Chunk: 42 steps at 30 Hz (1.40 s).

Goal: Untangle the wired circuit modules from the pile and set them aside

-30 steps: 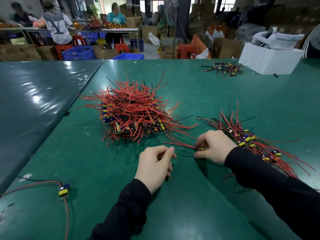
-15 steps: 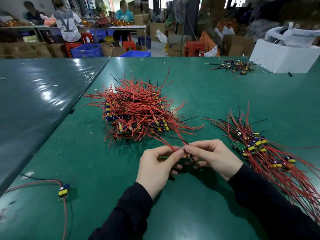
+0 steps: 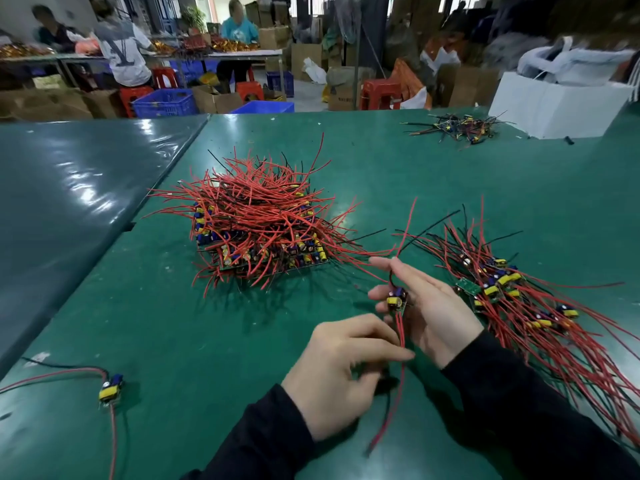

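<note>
White box [image 3: 554,109] at table's far edge, contents blurred.

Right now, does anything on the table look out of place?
One wired module lies alone at the near left of the green table, apart from the tangled pile and the sorted bundle on the right. Nothing looks damaged.

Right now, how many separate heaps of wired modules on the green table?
3: the big tangled pile at centre, the sorted bundle at right, a small far heap by the white box.
</note>
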Each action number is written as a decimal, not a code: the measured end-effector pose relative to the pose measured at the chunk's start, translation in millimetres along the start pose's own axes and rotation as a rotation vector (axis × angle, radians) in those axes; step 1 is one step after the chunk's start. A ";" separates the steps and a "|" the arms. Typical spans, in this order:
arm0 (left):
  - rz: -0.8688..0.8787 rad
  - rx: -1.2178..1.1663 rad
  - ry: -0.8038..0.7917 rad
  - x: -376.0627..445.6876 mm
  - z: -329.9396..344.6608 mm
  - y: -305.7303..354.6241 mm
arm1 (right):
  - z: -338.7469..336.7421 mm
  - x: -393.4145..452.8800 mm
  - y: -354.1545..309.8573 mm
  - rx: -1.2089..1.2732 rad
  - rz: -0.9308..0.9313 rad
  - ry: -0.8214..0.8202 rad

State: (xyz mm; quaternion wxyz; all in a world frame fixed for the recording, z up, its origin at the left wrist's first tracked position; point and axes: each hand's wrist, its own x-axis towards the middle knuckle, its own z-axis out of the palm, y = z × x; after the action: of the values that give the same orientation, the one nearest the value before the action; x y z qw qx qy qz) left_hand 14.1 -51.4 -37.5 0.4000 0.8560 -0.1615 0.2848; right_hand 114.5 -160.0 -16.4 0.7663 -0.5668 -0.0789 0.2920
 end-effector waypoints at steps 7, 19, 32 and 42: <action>-0.556 -0.411 0.421 8.1 -10.4 -1.9 | 3.6 -3.7 10.4 -0.197 -0.150 -0.218; -0.696 -0.758 0.393 12.8 -28.3 -2.0 | 8.0 -13.5 8.2 -0.193 0.060 -0.473; -0.698 -0.973 0.040 9.4 -38.1 -5.9 | 1.3 -17.4 -1.4 -0.181 0.179 -0.594; -0.669 -1.135 0.126 7.6 -36.5 -7.1 | 1.7 -23.0 -6.1 -0.140 0.253 -0.770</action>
State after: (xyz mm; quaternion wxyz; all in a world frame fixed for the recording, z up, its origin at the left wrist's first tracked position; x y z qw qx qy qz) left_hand 10.5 -19.0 -18.1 0.8645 0.4983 0.0117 0.0654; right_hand 97.1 -172.1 -5.4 0.5983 -0.4720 -0.3094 0.5688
